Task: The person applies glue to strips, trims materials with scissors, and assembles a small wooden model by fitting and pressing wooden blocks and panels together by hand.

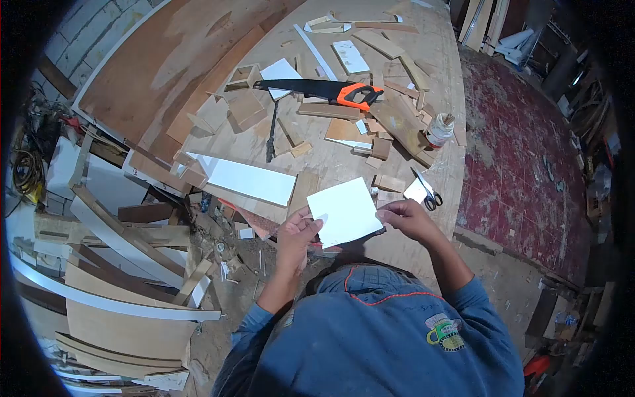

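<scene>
A white, roughly square sheet (345, 212) is held in front of me at the near edge of the wooden table. My left hand (299, 239) grips its left side, thumb on top. On its right edge, my right hand (405, 217) pinches the sheet near the lower corner. Whether it is card or thin board I cannot tell. Black-handled scissors (431, 198) lie just right of my right hand. Beyond the sheet are small wood blocks (389, 182), and a long white strip (248, 178) lies to the left.
A handsaw (324, 90) with an orange and black handle lies across wood offcuts on the table (231, 147). At the right edge stands a jar (440, 130) with a stick in it. Curved wooden panels (119, 317) are stacked at the left, and red flooring (516, 172) lies to the right.
</scene>
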